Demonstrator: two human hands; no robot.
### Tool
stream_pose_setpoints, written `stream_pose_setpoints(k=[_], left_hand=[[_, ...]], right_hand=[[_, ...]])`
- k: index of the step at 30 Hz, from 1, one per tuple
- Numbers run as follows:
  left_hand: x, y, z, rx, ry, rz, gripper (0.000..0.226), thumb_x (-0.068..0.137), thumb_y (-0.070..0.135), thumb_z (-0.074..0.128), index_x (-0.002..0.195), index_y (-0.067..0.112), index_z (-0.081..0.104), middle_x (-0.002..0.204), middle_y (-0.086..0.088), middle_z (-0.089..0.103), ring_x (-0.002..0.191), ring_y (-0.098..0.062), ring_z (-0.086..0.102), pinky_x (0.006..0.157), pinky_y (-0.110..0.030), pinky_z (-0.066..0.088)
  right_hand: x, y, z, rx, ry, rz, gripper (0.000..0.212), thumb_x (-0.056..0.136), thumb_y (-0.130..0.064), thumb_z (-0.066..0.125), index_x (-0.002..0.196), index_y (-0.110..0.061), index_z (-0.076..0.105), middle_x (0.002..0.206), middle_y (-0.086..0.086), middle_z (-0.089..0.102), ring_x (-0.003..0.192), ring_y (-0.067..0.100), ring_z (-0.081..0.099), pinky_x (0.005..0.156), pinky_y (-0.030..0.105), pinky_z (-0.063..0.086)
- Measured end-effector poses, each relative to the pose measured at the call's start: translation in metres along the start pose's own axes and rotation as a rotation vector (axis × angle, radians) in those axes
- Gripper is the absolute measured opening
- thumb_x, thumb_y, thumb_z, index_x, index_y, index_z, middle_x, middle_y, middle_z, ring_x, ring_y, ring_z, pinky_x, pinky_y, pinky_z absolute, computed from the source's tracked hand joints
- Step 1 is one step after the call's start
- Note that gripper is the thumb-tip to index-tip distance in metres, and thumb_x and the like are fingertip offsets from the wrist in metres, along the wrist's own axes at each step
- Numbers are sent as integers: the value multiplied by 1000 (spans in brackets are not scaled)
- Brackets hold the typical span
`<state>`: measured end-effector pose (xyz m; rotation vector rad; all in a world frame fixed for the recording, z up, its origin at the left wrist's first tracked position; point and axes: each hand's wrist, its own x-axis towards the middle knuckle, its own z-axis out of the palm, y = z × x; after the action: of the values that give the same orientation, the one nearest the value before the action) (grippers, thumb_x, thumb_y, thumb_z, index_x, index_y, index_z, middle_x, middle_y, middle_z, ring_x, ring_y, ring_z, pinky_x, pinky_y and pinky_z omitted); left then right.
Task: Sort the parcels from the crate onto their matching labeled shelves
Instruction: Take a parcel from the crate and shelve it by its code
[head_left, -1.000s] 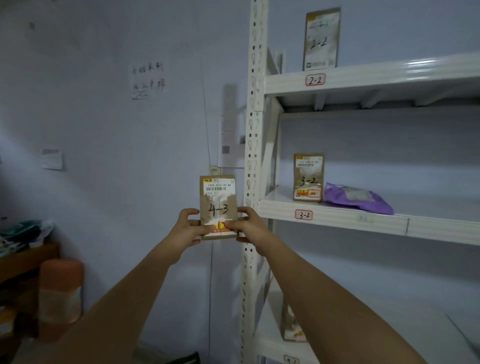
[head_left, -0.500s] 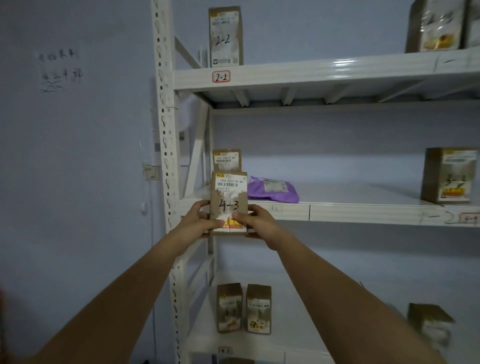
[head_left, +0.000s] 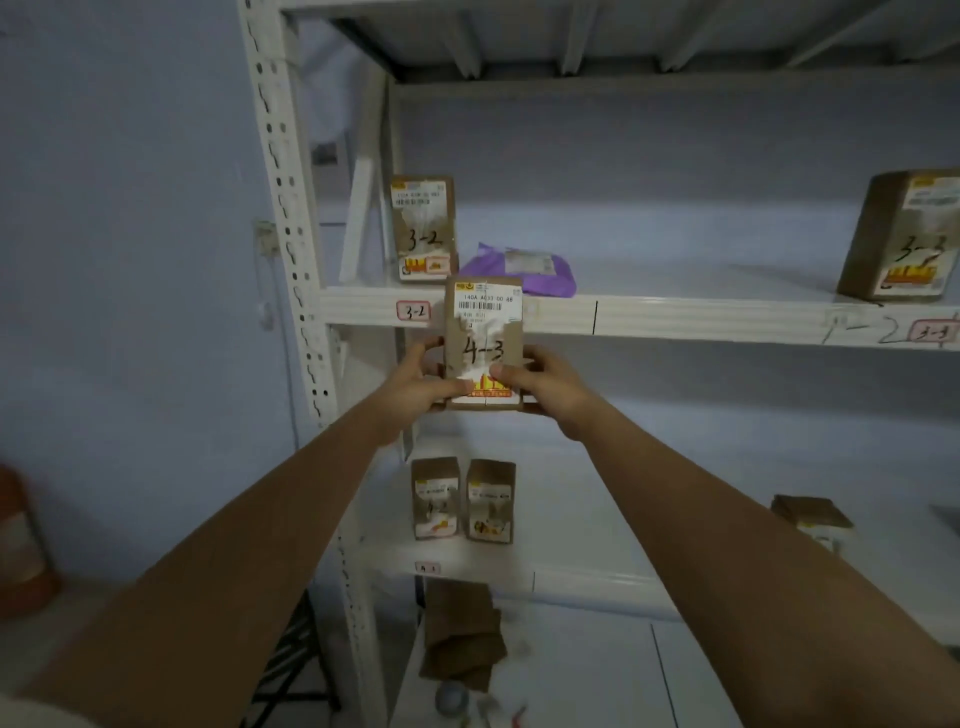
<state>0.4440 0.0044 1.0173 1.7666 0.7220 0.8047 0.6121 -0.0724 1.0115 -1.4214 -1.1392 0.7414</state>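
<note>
Holding the parcel marked 4-3 (head_left: 484, 343) upright at centre frame, we are pinching its lower edges with the left hand (head_left: 422, 387) and the right hand (head_left: 540, 384), thumbs curled over the front face, both closed on it. In this single head view, the parcel is hanging in front of the white shelf beam (head_left: 675, 318), partly covering it, just right of the 3-2 tag (head_left: 413, 310).

Risks, as we are judging them: the beam here is carrying 3-2 and, at far right, a 3-3 tag (head_left: 934, 332), so setting down at this level would be a mis-sort. The tag on the lower shelf (head_left: 427, 568) is too blurred for us to read. A grip only at the bottom edges could let the carton tip forward.

Around it: the 3-2 box (head_left: 423, 228) and purple bag (head_left: 519, 267) are sitting upper centre, the 3-3 box (head_left: 904, 239) at right. Two upright boxes (head_left: 462, 501) are occupying the lower shelf's left end, crowding any placement there.
</note>
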Motion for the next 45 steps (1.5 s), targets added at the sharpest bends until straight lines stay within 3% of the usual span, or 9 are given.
stream_pose_setpoints(k=[7,10,15,20,25,28,33,39,45], left_hand=[[-31,-71,10,-14,-63,-158,72,78,5,72,138,17,32,106,-5,57,89,-16,63,66,-23,55],[-42,-82,15,-15,-69,-163,71,80,2,70,137,16,30,97,-1,59,86,-15,63,72,-28,56],[-43,-94,42,-94,-154,-161,74,77,-4,70,138,14,32,114,-7,58,99,-23,61,81,-40,55],[-55,-108,117,-106,-305,-145,77,76,-3,72,139,18,34,126,-3,53,109,-23,57,80,-31,53],[-65,-123,209,-59,-443,-157,79,75,-6,72,140,17,33,129,-10,52,112,-27,55,91,-45,52],[-60,-128,261,-38,-490,-158,81,73,-6,73,138,18,33,131,-12,53,110,-26,56,91,-46,52],[-37,-138,331,57,-454,-145,85,69,-5,77,135,21,31,127,-12,56,107,-26,58,88,-44,53],[1,-160,396,189,-386,-163,82,69,-3,78,135,15,32,129,-12,55,107,-28,58,79,-34,54],[28,-190,427,243,-225,-215,79,67,-8,77,132,6,33,126,-17,57,108,-35,59,81,-41,53]], right_hand=[[-31,69,27,36,-28,155,51,83,-24,70,128,-14,47,104,4,64,84,13,66,65,20,52],[-44,80,33,4,-3,168,52,82,-23,71,128,-14,47,110,8,64,90,18,65,75,28,55],[-78,91,22,30,106,208,50,84,-19,69,128,-15,48,108,7,63,88,18,63,75,29,55],[-135,123,-21,9,291,277,44,83,-17,70,123,-10,55,101,9,66,83,22,62,87,44,53],[-191,159,-80,-19,415,348,35,83,-13,70,117,-11,59,102,9,67,80,15,65,68,25,53],[-206,181,-121,-12,461,380,41,81,-10,70,121,-7,58,107,10,68,87,20,66,70,25,52],[-199,229,-182,-42,500,416,48,79,-7,70,125,-7,55,112,13,68,96,26,66,65,23,52],[-167,289,-235,-51,520,432,48,79,-7,68,125,-11,55,113,9,65,96,19,61,82,29,54],[-129,327,-251,-97,480,405,33,75,-2,66,103,-18,59,98,1,64,91,18,60,85,36,54]])
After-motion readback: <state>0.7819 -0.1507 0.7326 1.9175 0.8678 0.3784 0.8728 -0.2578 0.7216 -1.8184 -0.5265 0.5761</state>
